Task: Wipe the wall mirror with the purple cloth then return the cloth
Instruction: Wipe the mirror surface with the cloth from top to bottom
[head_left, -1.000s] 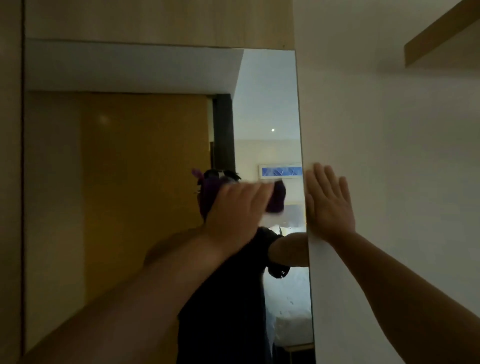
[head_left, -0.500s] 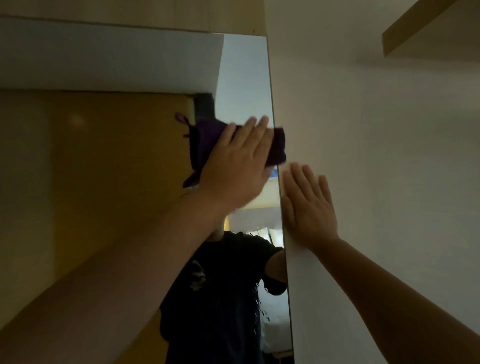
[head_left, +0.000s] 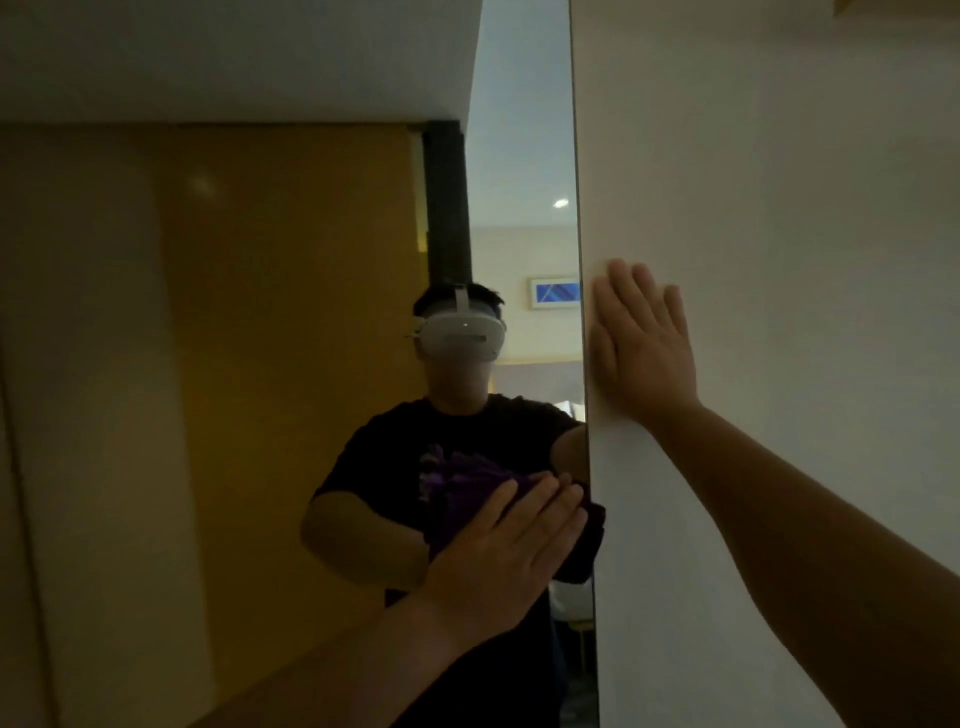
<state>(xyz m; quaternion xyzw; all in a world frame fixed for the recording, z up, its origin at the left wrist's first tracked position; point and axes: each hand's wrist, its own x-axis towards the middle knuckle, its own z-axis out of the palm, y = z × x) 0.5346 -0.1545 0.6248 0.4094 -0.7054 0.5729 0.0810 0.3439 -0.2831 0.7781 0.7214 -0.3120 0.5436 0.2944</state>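
The wall mirror (head_left: 260, 364) fills the left and middle of the view, its right edge running down beside a white wall. My left hand (head_left: 506, 551) presses the purple cloth (head_left: 589, 535) flat against the glass low down, close to the mirror's right edge; the cloth shows past my fingertips and in the reflection. My right hand (head_left: 641, 345) lies flat with fingers spread on the white wall just right of the mirror's edge, holding nothing.
The white wall (head_left: 779, 260) takes up the right side. The mirror reflects a person in a dark shirt, a yellow-brown panel, a dark post and a room with a blue picture (head_left: 553, 292).
My left hand has swept the cloth down the mirror, from high near the right edge to low near it. My right hand has stayed flat on the wall.
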